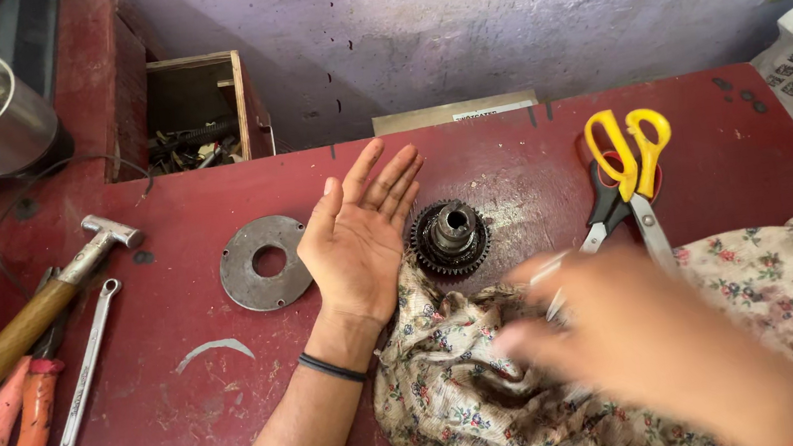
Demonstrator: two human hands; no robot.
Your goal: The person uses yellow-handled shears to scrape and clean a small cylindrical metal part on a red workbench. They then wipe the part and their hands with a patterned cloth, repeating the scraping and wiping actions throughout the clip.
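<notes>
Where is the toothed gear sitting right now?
In the head view the gear lies mid-table, just right of the open left hand, at the top edge of the floral cloth and left of the yellow-handled scissors.

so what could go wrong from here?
1. The right hand is motion-blurred and seems to carry a thin metal tool; swinging toward the open left hand it could jab the palm.
2. The gear sits right beside the left hand and against the floral cloth; a tug on the cloth might shift it.
3. The scissors lie close to the right hand's path, so they could get knocked.
</notes>
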